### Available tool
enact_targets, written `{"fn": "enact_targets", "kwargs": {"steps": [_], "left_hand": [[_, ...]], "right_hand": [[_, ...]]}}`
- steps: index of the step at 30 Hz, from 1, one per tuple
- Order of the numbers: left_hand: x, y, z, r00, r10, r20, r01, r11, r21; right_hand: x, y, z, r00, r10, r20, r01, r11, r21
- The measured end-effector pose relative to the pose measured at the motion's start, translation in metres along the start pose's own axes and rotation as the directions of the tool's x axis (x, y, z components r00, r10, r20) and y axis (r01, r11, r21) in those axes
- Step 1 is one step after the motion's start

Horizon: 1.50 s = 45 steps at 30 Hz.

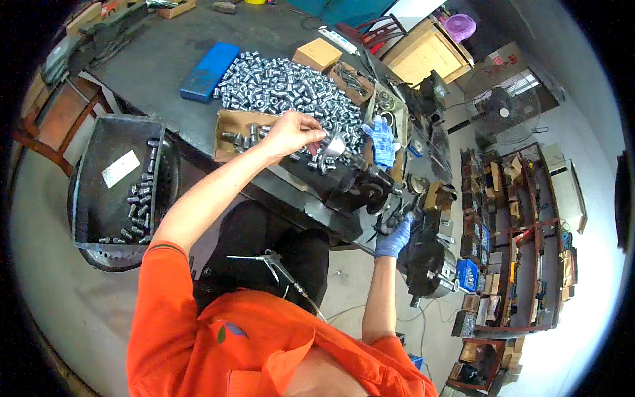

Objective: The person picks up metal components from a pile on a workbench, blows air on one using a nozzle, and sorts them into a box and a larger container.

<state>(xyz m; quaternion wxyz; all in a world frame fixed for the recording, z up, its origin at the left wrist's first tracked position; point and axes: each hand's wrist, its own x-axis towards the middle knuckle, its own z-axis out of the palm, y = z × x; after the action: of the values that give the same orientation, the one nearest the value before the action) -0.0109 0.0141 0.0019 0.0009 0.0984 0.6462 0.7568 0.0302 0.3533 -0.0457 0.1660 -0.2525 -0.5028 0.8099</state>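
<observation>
My bare left hand (pixel 289 137) reaches over the table edge, thumb and fingertips pinched at the face of a silver chuck (pixel 335 146). Whatever lies between those fingertips is too small to make out. The chuck sits on a dark bench machine (pixel 365 192). My right hand (pixel 395 239), in a blue knitted glove, is closed around a dark handle at the machine's right side, partly hidden by the fingers. Beside my left hand, a cardboard box (pixel 228 121) holds some short metal fittings. Behind it spreads a big heap of shiny metal fittings (pixel 284 83).
A black metal tray (pixel 92 192) with scattered fittings stands left of the table. On the table are a blue case (pixel 210 71), a cardboard block (pixel 317 54) and a loose blue glove (pixel 382 142). An air blow gun (pixel 274 264) lies across my lap. Loaded shelves (pixel 522 245) stand at right.
</observation>
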Motion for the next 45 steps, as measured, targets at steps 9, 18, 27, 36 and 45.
{"fn": "enact_targets", "kwargs": {"steps": [9, 18, 27, 36, 45], "left_hand": [[0.007, -0.001, -0.006, 0.993, 0.043, 0.109, -0.042, 0.999, -0.009], [0.005, -0.014, 0.009, 0.997, 0.079, -0.007, -0.078, 0.994, 0.071], [-0.001, -0.016, 0.012, 0.997, 0.077, -0.023, -0.075, 0.995, 0.064], [0.006, -0.006, 0.006, 0.999, -0.041, 0.014, 0.041, 0.999, 0.012], [0.001, -0.006, -0.004, 0.998, -0.064, 0.006, 0.064, 0.996, -0.07]], "right_hand": [[0.014, -0.06, 0.038, 0.978, -0.134, 0.162, 0.138, 0.99, -0.015], [0.12, 0.002, 0.057, 0.961, -0.272, 0.047, 0.274, 0.916, -0.294], [0.077, 0.043, -0.007, 0.971, 0.111, 0.21, -0.128, 0.989, 0.068], [0.122, -0.018, 0.059, 0.943, -0.329, 0.046, 0.331, 0.926, -0.183], [-0.012, -0.019, 0.018, 0.987, -0.127, 0.095, 0.126, 0.992, 0.012]]}}
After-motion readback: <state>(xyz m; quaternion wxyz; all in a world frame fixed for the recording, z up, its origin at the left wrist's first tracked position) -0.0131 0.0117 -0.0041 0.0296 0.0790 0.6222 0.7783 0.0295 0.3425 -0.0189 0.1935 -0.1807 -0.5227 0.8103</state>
